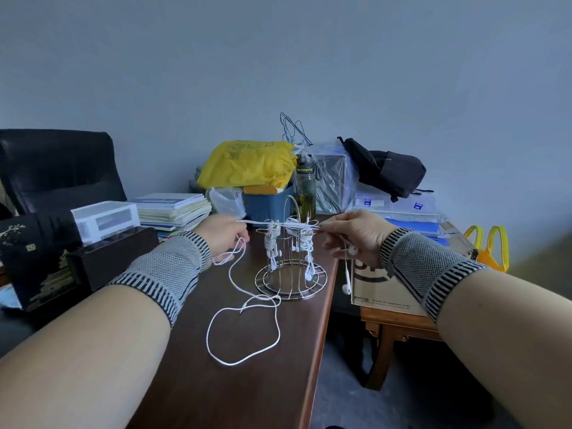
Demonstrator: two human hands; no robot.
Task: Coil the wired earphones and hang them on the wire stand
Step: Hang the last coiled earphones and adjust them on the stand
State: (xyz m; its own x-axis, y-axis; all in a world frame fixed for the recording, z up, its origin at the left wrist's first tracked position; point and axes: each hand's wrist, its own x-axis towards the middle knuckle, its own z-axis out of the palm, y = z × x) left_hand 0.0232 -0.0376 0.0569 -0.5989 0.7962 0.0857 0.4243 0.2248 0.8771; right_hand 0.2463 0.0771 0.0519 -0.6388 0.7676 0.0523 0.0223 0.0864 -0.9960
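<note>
A white earphone cord (247, 332) stretches taut between my two hands, just in front of the top of the wire stand (291, 277). My left hand (224, 235) pinches one end of the folded strands; slack cord falls from it and loops across the dark wooden table (192, 382). My right hand (356, 235) pinches the other end, and two earbuds (347, 287) dangle below it past the table's right edge. Several coiled white earphones (272, 243) hang on the stand's arms.
Behind the stand sit a blue bin (267, 204), a yellow bag (247, 162), a green bottle (305, 190) and stacked books (173, 209). A dark box (77, 261) lies at left. A cardboard box (383, 289) rests on a lower side table at right.
</note>
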